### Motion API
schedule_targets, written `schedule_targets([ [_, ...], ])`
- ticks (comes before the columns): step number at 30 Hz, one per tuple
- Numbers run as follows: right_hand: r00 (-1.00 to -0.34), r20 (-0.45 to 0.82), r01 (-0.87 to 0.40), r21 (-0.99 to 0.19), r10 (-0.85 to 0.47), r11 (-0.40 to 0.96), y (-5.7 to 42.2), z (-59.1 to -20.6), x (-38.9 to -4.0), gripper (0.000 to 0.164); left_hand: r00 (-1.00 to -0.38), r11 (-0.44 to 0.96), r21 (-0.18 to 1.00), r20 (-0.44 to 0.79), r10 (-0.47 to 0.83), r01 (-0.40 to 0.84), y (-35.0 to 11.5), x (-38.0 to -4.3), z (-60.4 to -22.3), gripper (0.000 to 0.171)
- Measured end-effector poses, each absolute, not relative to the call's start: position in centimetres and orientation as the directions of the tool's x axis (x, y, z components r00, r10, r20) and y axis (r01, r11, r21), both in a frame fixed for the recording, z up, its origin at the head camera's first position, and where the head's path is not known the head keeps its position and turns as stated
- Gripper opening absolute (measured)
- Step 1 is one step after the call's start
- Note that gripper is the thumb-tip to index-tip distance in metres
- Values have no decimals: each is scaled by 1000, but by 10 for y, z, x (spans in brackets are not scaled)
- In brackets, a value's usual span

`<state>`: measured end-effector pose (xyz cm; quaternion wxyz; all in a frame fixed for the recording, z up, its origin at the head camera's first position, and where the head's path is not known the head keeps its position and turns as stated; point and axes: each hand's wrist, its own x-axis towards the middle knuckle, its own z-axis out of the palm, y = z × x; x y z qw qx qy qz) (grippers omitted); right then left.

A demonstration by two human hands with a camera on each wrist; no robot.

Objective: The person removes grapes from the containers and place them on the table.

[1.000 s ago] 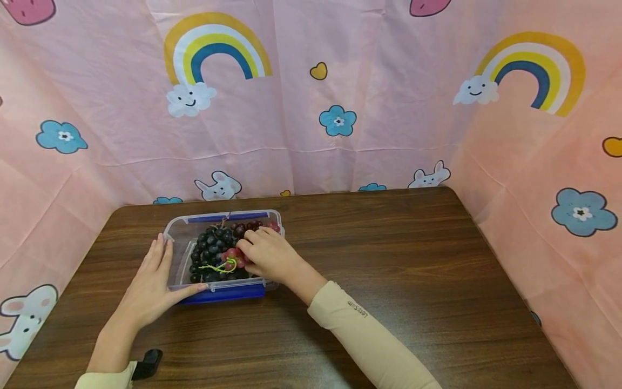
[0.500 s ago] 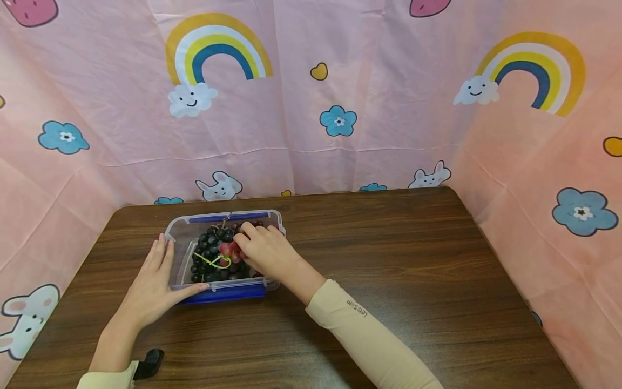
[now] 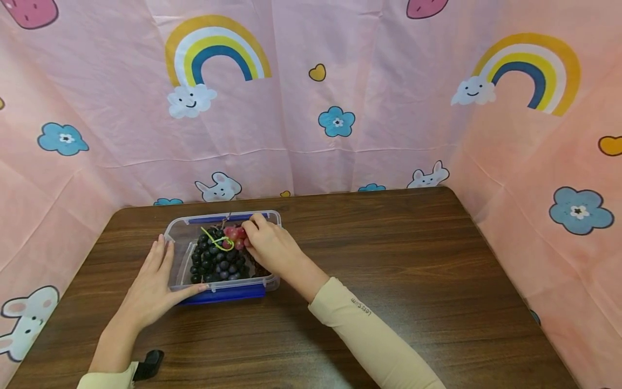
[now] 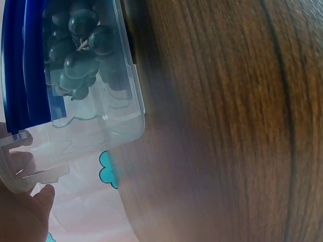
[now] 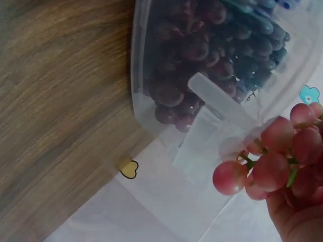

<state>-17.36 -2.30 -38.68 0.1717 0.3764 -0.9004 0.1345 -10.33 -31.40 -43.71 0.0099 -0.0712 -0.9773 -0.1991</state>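
A clear plastic food container [image 3: 181,251] with blue latches stands on the table. Inside lies a bunch of black grapes [image 3: 206,262], and dark red grapes [image 5: 171,93] show through its end wall in the right wrist view. My left hand [image 3: 148,283] rests against the container's left end, fingers straight along the wall and thumb on the front rim. With curled fingers my right hand [image 3: 277,248] holds a bunch of pinkish-red grapes [image 5: 270,169] over the container's back right part. A yellow-green tie [image 3: 214,237] hangs from that bunch. The right palm hides the container's right end.
The brown wooden table [image 3: 389,270] extends to the right of the container. Behind it hangs a pink cloth [image 3: 291,119] printed with rainbows, flowers and rabbits, which also closes off both sides. A black strap end [image 3: 149,363] sticks out at the left wrist.
My right hand has moved toward the container's back with the pinkish-red grapes, uncovering more black grapes at the front. The tie has swung up with the bunch. The left hand keeps its place.
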Motion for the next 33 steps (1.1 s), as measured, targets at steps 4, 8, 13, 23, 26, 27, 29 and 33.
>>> schedule_targets([
  [4,-668,406,-714,-117,-623,690,-22,-382,-173,24,-989,910,388,51,136,145,-314,-103,-437,128],
  [8,-671,401,-709,-98,-624,698,-21,-380,-173,22,-989,910,389,53,135,145,-314,-103,-437,128],
  [13,-677,407,-706,-122,-613,698,-17,-377,-174,21,-989,912,382,60,137,150,-314,-103,-438,129],
  [23,-700,432,-675,-145,-568,723,-7,-364,-176,25,-988,911,382,59,144,156,-315,-103,-438,128],
  [26,-713,435,-661,-153,-551,735,-3,-363,-178,27,-987,908,389,59,147,158,-315,-102,-438,128],
  [27,-717,436,-656,-158,-544,738,-1,-362,-178,28,-987,907,391,58,147,158,-315,-102,-438,128],
  [29,-728,436,-644,-168,-529,747,2,-362,-179,28,-988,905,396,56,147,157,-315,-102,-437,128],
  [33,-759,420,-613,-203,-498,763,9,-361,-181,29,-988,905,397,51,145,154,-315,-103,-437,129],
])
